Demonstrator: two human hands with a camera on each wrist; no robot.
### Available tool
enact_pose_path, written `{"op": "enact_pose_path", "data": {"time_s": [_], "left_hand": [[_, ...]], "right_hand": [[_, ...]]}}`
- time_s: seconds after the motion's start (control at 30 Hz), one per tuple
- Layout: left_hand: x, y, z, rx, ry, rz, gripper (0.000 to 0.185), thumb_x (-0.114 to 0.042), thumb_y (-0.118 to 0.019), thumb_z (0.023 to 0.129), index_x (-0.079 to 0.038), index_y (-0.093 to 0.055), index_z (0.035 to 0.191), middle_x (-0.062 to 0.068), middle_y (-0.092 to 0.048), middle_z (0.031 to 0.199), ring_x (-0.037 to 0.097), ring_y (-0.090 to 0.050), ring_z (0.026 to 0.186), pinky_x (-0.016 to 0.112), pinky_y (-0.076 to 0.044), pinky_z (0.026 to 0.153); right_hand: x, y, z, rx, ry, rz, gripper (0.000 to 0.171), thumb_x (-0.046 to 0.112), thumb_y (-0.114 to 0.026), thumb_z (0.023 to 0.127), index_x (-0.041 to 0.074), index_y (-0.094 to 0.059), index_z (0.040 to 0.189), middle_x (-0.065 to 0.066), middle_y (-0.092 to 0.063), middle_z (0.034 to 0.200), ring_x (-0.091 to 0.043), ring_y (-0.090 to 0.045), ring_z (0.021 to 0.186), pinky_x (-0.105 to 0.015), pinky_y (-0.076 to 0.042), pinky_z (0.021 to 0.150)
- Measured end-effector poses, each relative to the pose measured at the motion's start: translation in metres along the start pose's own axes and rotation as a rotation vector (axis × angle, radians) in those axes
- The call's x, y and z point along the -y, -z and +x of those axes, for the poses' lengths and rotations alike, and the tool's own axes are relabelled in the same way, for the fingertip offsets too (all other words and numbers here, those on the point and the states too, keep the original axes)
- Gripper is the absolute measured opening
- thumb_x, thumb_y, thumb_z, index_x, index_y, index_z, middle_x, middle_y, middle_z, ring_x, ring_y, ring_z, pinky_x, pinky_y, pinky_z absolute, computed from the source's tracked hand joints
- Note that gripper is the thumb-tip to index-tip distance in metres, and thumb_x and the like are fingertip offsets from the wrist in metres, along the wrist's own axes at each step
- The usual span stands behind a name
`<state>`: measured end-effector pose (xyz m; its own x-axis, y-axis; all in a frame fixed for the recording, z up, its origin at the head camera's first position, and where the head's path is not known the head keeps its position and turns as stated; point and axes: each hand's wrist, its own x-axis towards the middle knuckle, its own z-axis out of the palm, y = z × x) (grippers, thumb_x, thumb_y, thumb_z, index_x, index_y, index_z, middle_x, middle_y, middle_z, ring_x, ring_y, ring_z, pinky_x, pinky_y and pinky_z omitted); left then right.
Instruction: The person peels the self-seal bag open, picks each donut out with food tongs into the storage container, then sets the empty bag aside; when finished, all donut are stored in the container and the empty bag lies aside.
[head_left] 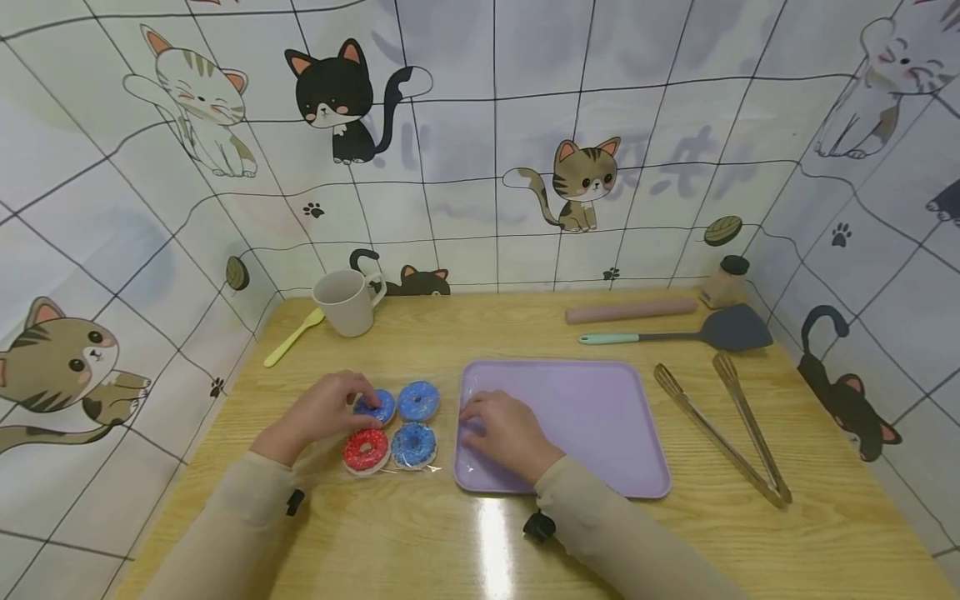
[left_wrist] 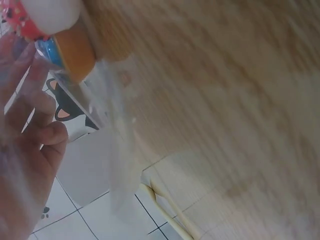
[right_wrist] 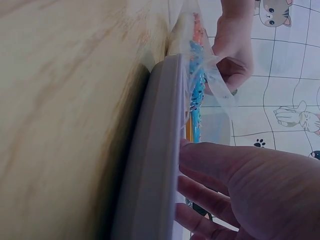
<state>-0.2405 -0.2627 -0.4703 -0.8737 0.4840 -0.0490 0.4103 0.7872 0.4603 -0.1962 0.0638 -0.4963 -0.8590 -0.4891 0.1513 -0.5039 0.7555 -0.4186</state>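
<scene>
Blue donuts, one at upper right (head_left: pixel 418 402) and a speckled one (head_left: pixel 414 446), lie with a red donut (head_left: pixel 366 451) on clear plastic wrap (head_left: pixel 431 468). My left hand (head_left: pixel 327 415) has its thumb and fingertips around the upper-left blue donut (head_left: pixel 385 410). In the right wrist view the wrap (right_wrist: pixel 220 87) stands up beside that hand. My right hand (head_left: pixel 506 433) hovers at the left side of the purple tray (head_left: pixel 577 417), fingers loosely bent and holding nothing. Its thumb overlaps the tray's rim in the right wrist view.
A mug (head_left: pixel 347 304) and yellow spoon (head_left: pixel 294 337) stand at the back left. A rolling pin (head_left: pixel 630 311), dark spatula (head_left: pixel 735 328) and lidded jar (head_left: pixel 724 285) sit at the back right. Metal tongs (head_left: pixel 738 437) lie spread right of the tray. Cat-patterned walls enclose the table.
</scene>
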Motion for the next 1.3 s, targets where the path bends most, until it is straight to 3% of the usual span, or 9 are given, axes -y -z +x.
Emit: {"op": "enact_pose_path", "data": {"time_s": [0.33, 0.47, 0.63, 0.8, 0.9, 1.17, 1.3], "left_hand": [[-0.001, -0.003, -0.003, -0.066, -0.150, 0.041, 0.011, -0.028, -0.089, 0.083, -0.024, -0.083, 0.092, -0.016, -0.063, 0.082, 0.011, -0.057, 0.079, 0.027, -0.049, 0.071], [0.001, -0.005, -0.004, -0.097, -0.180, 0.035, 0.007, -0.025, -0.089, 0.083, -0.023, -0.083, 0.086, -0.017, -0.058, 0.077, 0.013, -0.055, 0.076, 0.025, -0.045, 0.069], [0.002, -0.007, -0.005, -0.114, -0.186, 0.034, 0.006, -0.024, -0.086, 0.086, -0.022, -0.080, 0.084, -0.017, -0.055, 0.075, 0.014, -0.054, 0.075, 0.026, -0.046, 0.068], [0.002, -0.007, -0.005, -0.101, -0.183, 0.012, 0.009, -0.023, -0.082, 0.090, -0.027, -0.075, 0.086, -0.016, -0.063, 0.084, 0.010, -0.056, 0.079, 0.028, -0.049, 0.071], [0.006, -0.006, -0.006, -0.099, -0.176, -0.020, 0.006, -0.024, -0.077, 0.095, -0.025, -0.074, 0.089, -0.014, -0.064, 0.089, 0.008, -0.055, 0.079, 0.026, -0.049, 0.070], [0.012, 0.001, -0.010, -0.195, -0.219, -0.064, 0.007, -0.017, -0.078, 0.093, -0.022, -0.073, 0.094, -0.012, -0.069, 0.088, 0.004, -0.053, 0.074, 0.027, -0.045, 0.064], [0.010, 0.005, -0.012, -0.199, -0.185, -0.069, 0.014, -0.016, -0.079, 0.092, -0.018, -0.076, 0.105, -0.012, -0.072, 0.090, 0.003, -0.054, 0.074, 0.032, -0.049, 0.066]], "right_hand": [[0.002, 0.001, -0.001, 0.003, 0.000, -0.019, 0.026, 0.029, -0.086, 0.085, 0.018, -0.080, 0.107, 0.003, -0.074, 0.119, -0.021, -0.067, 0.114, -0.039, -0.054, 0.097], [0.002, 0.001, -0.001, 0.009, -0.007, -0.017, 0.026, 0.030, -0.086, 0.085, 0.018, -0.080, 0.107, 0.003, -0.073, 0.120, -0.021, -0.066, 0.114, -0.039, -0.054, 0.098], [0.003, 0.001, 0.000, 0.016, -0.009, -0.016, 0.027, 0.030, -0.086, 0.084, 0.018, -0.080, 0.108, 0.002, -0.073, 0.120, -0.021, -0.066, 0.114, -0.039, -0.054, 0.098], [0.003, 0.002, 0.000, 0.016, -0.010, -0.009, 0.027, 0.029, -0.086, 0.085, 0.017, -0.080, 0.108, 0.002, -0.073, 0.121, -0.022, -0.066, 0.115, -0.040, -0.054, 0.098], [0.004, 0.002, -0.001, 0.018, -0.013, -0.002, 0.027, 0.029, -0.085, 0.085, 0.017, -0.080, 0.109, 0.001, -0.073, 0.122, -0.023, -0.066, 0.116, -0.040, -0.053, 0.099], [0.003, 0.003, -0.001, 0.013, -0.004, 0.002, 0.025, 0.028, -0.085, 0.087, 0.016, -0.080, 0.109, -0.002, -0.074, 0.122, -0.024, -0.066, 0.116, -0.042, -0.054, 0.099], [0.003, 0.004, -0.002, 0.014, 0.002, 0.005, 0.025, 0.028, -0.084, 0.087, 0.016, -0.080, 0.109, 0.000, -0.074, 0.120, -0.023, -0.067, 0.115, -0.041, -0.054, 0.098]]}}
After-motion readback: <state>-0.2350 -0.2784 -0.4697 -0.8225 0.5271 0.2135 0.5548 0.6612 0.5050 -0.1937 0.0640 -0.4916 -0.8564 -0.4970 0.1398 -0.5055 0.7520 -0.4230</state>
